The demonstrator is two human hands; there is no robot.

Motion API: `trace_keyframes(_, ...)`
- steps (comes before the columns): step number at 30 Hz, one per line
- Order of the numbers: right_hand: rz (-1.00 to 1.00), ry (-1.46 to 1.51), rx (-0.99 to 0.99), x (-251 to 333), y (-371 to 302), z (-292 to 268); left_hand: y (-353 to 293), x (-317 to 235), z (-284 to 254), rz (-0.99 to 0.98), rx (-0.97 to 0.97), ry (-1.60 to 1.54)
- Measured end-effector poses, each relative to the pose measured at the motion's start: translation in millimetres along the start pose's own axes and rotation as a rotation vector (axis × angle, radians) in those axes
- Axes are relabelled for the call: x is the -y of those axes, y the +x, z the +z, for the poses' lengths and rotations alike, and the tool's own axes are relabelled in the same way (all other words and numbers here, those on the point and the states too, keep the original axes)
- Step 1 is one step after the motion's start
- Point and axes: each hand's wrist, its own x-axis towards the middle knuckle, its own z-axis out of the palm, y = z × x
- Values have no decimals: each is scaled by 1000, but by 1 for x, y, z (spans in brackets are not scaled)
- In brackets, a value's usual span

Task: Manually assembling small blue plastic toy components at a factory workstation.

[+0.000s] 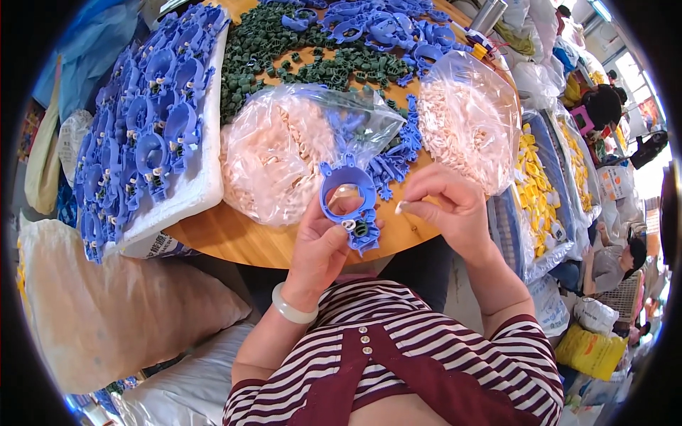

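My left hand (pixel 323 245) is closed around a blue plastic part (pixel 346 177) with a large ring and two small ear-like bumps on top. A dark green piece (pixel 361 228) sits in its lower end, and a small white piece (pixel 349 224) shows beside my left thumb. To the right, apart from the blue part, my right hand (pixel 451 206) pinches a tiny whitish piece (pixel 400 207) between thumb and fingertips. Beyond my hands lie two clear bags of pale pink small pieces, one at the left (pixel 273 156) and one at the right (pixel 465 113).
A white foam board (pixel 213 135) at the left carries rows of blue assemblies. Piles of dark green pieces (pixel 263 42) and blue parts (pixel 387 28) cover the far side of the round wooden table (pixel 213 231). Trays of yellow parts (pixel 536 192) and other people are at the right.
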Motion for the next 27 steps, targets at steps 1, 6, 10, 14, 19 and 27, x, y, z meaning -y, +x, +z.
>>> trace_keyframes(1, 1, 1, 2, 1, -2, 4, 0, 0, 1, 23, 9, 15)
trace_keyframes(6, -31, -77, -37, 12, -1, 19, 0, 2, -4, 54, 35, 51)
trace_keyframes(10, -81, -99, -3, 2, -2, 19, -1, 2, 0, 71, 8, 27)
trace_keyframes(14, -110, -157, -5, 2, -2, 20, -3, 2, -4, 40, 16, 2)
trace_keyframes(19, -118, -220, 81, 5, 0, 22, -3, 6, -9, 66, 7, 81)
trace_keyframes(27, -274, -501, 133, 11, 7, 20, -4, 8, -9, 89, 15, 139)
